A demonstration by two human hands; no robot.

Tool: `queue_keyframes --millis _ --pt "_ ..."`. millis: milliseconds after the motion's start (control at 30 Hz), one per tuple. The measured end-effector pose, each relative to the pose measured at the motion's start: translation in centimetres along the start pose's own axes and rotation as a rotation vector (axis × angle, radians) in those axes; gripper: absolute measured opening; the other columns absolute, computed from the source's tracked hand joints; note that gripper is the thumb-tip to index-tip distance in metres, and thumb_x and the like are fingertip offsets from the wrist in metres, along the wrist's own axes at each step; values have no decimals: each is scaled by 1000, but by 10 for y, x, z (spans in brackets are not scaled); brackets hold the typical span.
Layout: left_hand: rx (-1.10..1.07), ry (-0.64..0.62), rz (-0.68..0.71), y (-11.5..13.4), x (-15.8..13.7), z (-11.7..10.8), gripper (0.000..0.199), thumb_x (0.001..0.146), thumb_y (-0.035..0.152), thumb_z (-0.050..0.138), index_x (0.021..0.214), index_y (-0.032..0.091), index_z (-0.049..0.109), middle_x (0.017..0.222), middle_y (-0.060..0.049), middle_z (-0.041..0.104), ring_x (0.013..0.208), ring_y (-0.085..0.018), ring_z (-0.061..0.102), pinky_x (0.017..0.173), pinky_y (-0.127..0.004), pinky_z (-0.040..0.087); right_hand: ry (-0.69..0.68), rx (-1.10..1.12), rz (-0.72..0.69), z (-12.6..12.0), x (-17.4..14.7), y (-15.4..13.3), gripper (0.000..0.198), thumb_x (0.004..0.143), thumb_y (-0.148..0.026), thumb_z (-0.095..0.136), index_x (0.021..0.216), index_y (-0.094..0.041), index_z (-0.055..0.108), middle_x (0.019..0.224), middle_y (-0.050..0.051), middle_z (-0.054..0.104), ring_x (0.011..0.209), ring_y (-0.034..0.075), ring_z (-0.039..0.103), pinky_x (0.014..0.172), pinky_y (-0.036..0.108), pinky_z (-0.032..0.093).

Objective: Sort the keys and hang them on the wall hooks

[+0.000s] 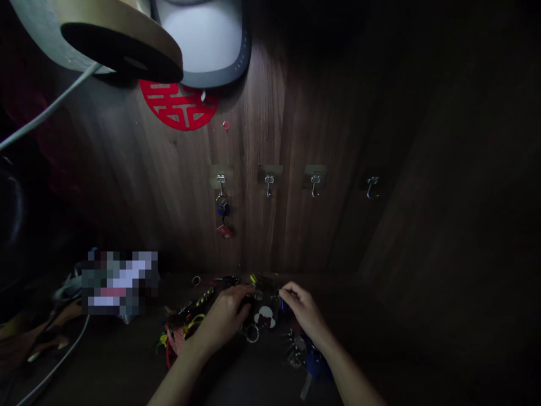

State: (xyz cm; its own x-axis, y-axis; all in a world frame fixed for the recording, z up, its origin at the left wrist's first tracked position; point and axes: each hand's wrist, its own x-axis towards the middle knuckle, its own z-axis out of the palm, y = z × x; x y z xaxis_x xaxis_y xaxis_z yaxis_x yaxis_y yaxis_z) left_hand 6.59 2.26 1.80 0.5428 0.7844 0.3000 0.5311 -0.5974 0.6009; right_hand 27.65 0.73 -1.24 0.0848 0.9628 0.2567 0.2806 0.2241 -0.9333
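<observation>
My left hand is low over the dark surface, fingers bent toward small metal pieces. Its thumb and fingertips are close together, and whatever they hold is too dark to name. My right hand pinches a small keychain whose blue part hangs below the fingertips. Between the hands lies a pale mouse-head charm with a dark bow, near a metal ring. A bunch of keys and a blue piece lie beside my right forearm.
Four-like rows aside, several wall hooks line the wood panel; the leftmost hook bears keys with a red tag. Colourful cords lie left of my left hand. A cap, a round stand and a white cable are upper left.
</observation>
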Motion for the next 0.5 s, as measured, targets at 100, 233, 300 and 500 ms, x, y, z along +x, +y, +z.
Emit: queue_keyframes --millis 100,233,300,500 --pt "-185 40 -40 8 4 19 38 81 14 46 117 22 54 120 -3 61 112 -18 53 98 -31 38 -56 200 76 4 -4 -6 30 77 -46 57 66 -19 51 58 -6 44 57 11 43 55 22 34" --pt "-369 48 -62 10 3 29 32 83 20 48 114 23 56 114 -2 65 107 -18 57 94 -30 42 -109 513 158 11 -8 -11 29 74 -46 61 67 -20 50 63 -4 52 58 12 48 55 23 37" --pt "-421 65 -71 8 1 30 28 83 21 49 110 22 57 111 -2 66 104 -19 58 92 -31 43 -131 622 188 14 -9 -14 30 72 -45 64 67 -20 49 64 -3 55 59 13 50 55 23 38" --pt "-510 60 -58 9 -3 28 32 83 26 53 114 22 55 112 -3 65 105 -19 57 94 -30 41 -203 758 223 21 -14 -24 27 73 -42 66 70 -20 50 65 -1 58 63 14 56 54 23 39"
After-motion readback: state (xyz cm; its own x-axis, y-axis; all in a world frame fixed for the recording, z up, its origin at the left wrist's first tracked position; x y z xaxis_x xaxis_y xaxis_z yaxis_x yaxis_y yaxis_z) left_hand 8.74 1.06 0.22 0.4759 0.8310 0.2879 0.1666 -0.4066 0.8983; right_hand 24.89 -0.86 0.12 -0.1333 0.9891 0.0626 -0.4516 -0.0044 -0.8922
